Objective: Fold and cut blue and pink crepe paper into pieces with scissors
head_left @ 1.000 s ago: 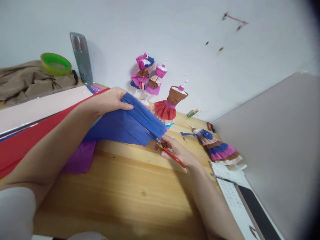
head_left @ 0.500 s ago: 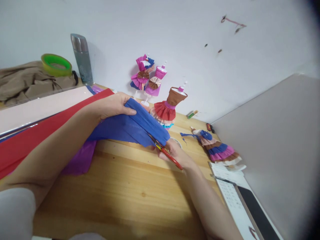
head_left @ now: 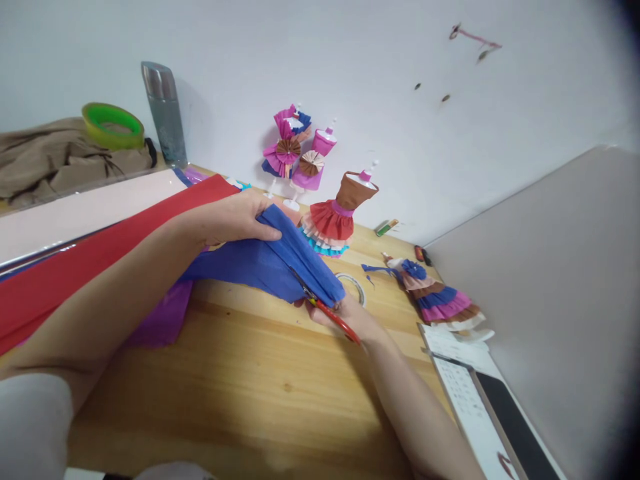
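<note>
My left hand (head_left: pixel 235 217) grips the top fold of a blue crepe paper sheet (head_left: pixel 260 263), lifting it above the wooden table (head_left: pixel 260 373). My right hand (head_left: pixel 345 315) is closed round red-handled scissors (head_left: pixel 327 312). Their blades are inside the blue paper's lower right edge. A strip of the blue paper hangs over the right hand's fingers.
Red (head_left: pixel 75 273), pink and purple (head_left: pixel 160 320) paper sheets lie at left. Small mannequins in paper dresses (head_left: pixel 333 217) stand by the wall, another lies at right (head_left: pixel 440 297). A tape ring (head_left: pixel 353 287), a metal bottle (head_left: pixel 163 113), a green tape roll (head_left: pixel 113 125) and a tablet (head_left: pixel 500 420) are around.
The scissors and my right hand have moved left and deeper into the blue paper. My left hand shifted slightly right and down with the sheet, uncovering the tape ring.
</note>
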The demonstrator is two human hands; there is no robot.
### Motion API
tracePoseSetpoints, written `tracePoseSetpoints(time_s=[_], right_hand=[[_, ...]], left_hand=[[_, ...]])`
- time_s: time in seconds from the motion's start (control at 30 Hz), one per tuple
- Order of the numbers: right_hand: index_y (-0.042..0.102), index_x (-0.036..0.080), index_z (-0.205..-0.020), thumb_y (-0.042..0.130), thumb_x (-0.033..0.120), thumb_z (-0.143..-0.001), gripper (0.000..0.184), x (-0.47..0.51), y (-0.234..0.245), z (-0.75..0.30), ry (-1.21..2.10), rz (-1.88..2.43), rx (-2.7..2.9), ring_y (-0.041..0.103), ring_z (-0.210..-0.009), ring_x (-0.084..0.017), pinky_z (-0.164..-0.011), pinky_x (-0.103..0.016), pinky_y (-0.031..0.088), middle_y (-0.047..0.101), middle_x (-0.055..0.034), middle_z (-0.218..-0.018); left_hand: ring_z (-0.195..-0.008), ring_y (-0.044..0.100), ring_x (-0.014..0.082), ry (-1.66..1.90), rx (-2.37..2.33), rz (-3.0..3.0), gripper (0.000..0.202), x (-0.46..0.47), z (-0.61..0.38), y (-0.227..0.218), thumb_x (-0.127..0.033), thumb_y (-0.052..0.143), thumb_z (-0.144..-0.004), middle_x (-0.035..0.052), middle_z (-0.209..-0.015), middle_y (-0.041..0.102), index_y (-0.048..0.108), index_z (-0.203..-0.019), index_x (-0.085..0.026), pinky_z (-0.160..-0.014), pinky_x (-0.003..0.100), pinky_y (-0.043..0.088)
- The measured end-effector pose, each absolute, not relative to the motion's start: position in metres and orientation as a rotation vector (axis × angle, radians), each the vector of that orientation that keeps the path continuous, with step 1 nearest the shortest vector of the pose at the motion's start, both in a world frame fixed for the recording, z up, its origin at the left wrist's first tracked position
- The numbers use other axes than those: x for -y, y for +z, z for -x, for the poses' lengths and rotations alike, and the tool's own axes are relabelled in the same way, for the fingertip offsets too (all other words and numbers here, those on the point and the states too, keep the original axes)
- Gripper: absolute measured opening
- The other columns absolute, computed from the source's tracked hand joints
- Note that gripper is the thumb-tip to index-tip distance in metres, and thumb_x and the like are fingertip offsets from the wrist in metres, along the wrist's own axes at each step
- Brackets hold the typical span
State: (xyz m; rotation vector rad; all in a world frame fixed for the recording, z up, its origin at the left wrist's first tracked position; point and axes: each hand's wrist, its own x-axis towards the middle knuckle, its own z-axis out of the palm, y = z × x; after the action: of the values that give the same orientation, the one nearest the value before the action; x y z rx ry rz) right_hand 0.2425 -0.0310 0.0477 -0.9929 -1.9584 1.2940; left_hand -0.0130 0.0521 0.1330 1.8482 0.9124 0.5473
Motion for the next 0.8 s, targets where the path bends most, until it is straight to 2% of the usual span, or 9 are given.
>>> tracePoseSetpoints(time_s=[0.1,0.27,0.43,0.57,0.7,0.8], right_hand=[[0.052,0.023,-0.065,0.075,0.044,-0.077,0.033,0.0314,0.0459,-0.2418,1.304,0.990,1.947,0.063,-0.071,-0.020,-0.067,-0.032,0.052,0.060,-0.0018,-0.067],[0.055,0.023,-0.067,0.076,0.048,-0.075,0.033,0.0295,0.0399,-0.2439,1.272,1.066,1.941,0.058,-0.065,-0.020,-0.059,-0.031,0.051,0.055,-0.0009,-0.063],[0.047,0.024,-0.060,0.076,0.044,-0.073,0.038,0.0284,0.0391,-0.2437,1.266,1.068,1.940,0.041,-0.054,-0.014,-0.049,-0.027,0.039,0.044,0.0027,-0.057],[0.040,0.023,-0.058,0.077,0.044,-0.071,0.044,0.0303,0.0448,-0.2405,1.291,1.099,1.920,0.031,-0.053,-0.010,-0.047,-0.025,0.030,0.038,0.0045,-0.057],[0.038,0.022,-0.057,0.077,0.047,-0.070,0.048,0.0304,0.0453,-0.2399,1.286,1.092,1.929,0.028,-0.051,-0.009,-0.047,-0.024,0.028,0.035,0.0054,-0.056],[0.043,0.022,-0.058,0.076,0.049,-0.072,0.045,0.0292,0.0398,-0.2446,1.282,1.042,1.951,0.034,-0.051,-0.010,-0.047,-0.025,0.032,0.038,0.0048,-0.055]], left_hand=[[-0.079,0.070,0.0178,0.536,-0.903,-1.845,0.021,-0.0515,0.0128,0.1343,-0.023,0.066,-0.072,0.0007,-0.084,0.076,0.079,-0.088,-0.018,-0.074,0.026,0.055],[-0.076,0.070,0.0167,0.550,-0.899,-1.810,0.021,-0.0504,0.0136,0.1343,-0.023,0.066,-0.072,-0.0002,-0.083,0.076,0.079,-0.087,-0.019,-0.070,0.024,0.055],[-0.074,0.070,0.0167,0.522,-0.890,-1.819,0.020,-0.0505,0.0150,0.1358,-0.022,0.067,-0.071,-0.0001,-0.081,0.076,0.079,-0.088,-0.019,-0.069,0.023,0.055],[-0.072,0.069,0.0161,0.520,-0.889,-1.795,0.021,-0.0501,0.0146,0.1370,-0.022,0.067,-0.072,0.0004,-0.079,0.075,0.079,-0.089,-0.018,-0.069,0.024,0.055],[-0.073,0.069,0.0161,0.532,-0.884,-1.800,0.019,-0.0499,0.0145,0.1376,-0.020,0.068,-0.071,0.0001,-0.077,0.075,0.079,-0.087,-0.018,-0.071,0.024,0.056],[-0.074,0.070,0.0165,0.533,-0.886,-1.810,0.018,-0.0499,0.0149,0.1383,-0.021,0.068,-0.071,-0.0001,-0.079,0.075,0.079,-0.086,-0.018,-0.073,0.026,0.056]])
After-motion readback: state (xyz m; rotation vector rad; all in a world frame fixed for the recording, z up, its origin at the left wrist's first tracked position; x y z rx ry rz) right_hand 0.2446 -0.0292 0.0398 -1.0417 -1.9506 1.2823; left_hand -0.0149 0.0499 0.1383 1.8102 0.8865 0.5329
